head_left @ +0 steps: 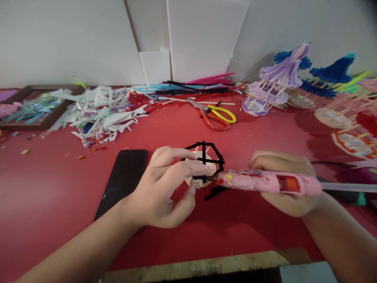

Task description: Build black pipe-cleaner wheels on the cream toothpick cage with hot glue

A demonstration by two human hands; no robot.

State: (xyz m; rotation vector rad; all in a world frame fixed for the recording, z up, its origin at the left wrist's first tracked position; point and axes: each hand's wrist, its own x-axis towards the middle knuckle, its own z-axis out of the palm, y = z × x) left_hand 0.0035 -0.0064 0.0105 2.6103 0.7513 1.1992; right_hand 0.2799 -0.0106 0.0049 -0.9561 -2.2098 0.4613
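Note:
A pink hot glue gun, its barrel smeared with dried glue, is gripped in my right hand. A clear glue stick sticks out of its back end. The nozzle points left and meets the lower right side of a small craft model. That model has a black many-sided frame of thin strips over a round cream base with light sticks. My left hand pinches the model from the left, fingertips over its near side, hiding part of it. Loose black strips lie just below.
A black phone lies left of my left hand. Beyond are scissors, pipe cleaners and a heap of white scraps. Finished-looking carousel models stand at right. White boards lean on the wall.

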